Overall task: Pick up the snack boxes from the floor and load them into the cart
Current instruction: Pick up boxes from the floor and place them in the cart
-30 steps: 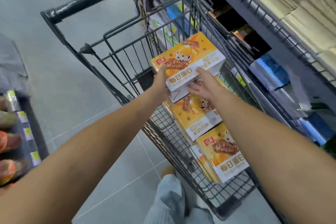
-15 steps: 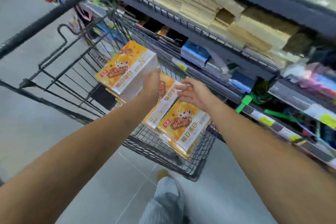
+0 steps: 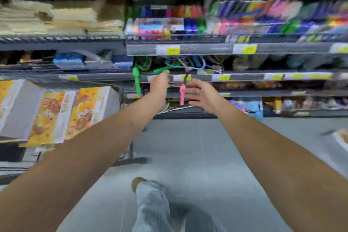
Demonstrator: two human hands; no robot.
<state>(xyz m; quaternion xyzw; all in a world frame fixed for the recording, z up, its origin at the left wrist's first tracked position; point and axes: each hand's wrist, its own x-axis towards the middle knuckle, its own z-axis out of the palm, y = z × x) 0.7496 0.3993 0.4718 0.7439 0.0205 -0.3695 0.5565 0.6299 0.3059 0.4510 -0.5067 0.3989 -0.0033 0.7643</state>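
Observation:
The view is blurred by motion. Orange and white snack boxes (image 3: 56, 115) lie side by side in the cart (image 3: 130, 147) at the left edge. My left hand (image 3: 160, 83) is stretched out in front of the shelves, to the right of the cart, fingers loosely apart and holding nothing. Beside it, my right hand (image 3: 199, 94) is spread wide and also holds nothing. At the far right edge a pale orange-tinted shape (image 3: 341, 138) lies on the floor; it is too blurred to tell what it is.
Grey store shelves (image 3: 188, 49) with yellow price tags run across the view, full of colourful stationery and hanging green and pink skipping ropes (image 3: 181, 96). Stacked beige paper goods (image 3: 56, 19) fill the upper left. My leg and shoe (image 3: 148, 199) stand on the grey tiled floor.
Both hands have let go of the snack box, which now lies in the cart. My view has swung right, so the cart sits at the left edge and the shelves fill the frame.

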